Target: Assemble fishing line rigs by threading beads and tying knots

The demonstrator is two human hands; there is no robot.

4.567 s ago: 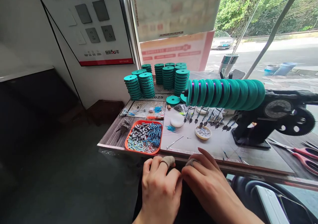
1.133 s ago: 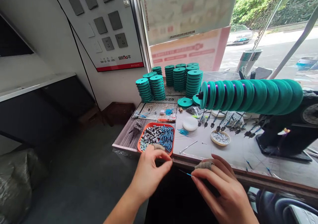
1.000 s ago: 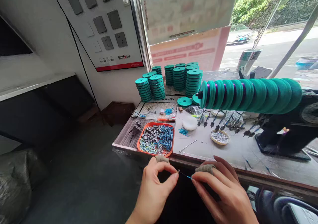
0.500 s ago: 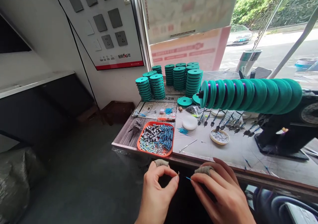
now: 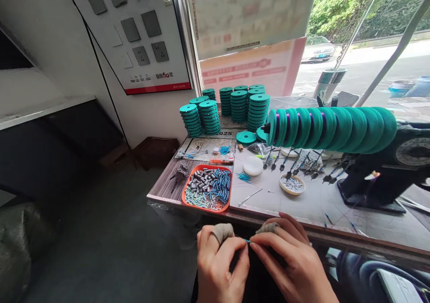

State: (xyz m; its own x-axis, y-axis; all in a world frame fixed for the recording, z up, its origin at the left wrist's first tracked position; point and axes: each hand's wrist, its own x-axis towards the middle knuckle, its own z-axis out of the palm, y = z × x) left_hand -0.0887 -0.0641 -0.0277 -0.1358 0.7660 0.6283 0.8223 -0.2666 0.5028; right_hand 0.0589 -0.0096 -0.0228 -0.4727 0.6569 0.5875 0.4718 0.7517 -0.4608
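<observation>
Just in front of the table edge, my left hand (image 5: 223,260) is closed in a pinch of thumb and forefinger; what sits in its fingertips is hidden now. My right hand (image 5: 290,258), also pinching, grips a thin blue stick-like piece (image 5: 247,241) whose tip reaches the left fingertips. Both hands wear greyish cloth wraps on a finger. Beyond them lies an orange tray (image 5: 184,197) with grey cylinders (image 5: 202,180), blue ribbed pieces (image 5: 221,182), greenish slim pieces (image 5: 195,199) and tiny shiny bits.
Teal spools (image 5: 208,117) stand stacked at the back. More line a horizontal rod as a teal row (image 5: 329,128) on a black stand (image 5: 363,182), with small dark weights dangling below. A round dish (image 5: 292,185) of pale beads and a white disc (image 5: 252,166) lie on the table.
My hands have come together, so the gap between their fingertips has closed around the blue piece. The small shiny bit at my left fingertips is now out of sight. The view shifted slightly.
</observation>
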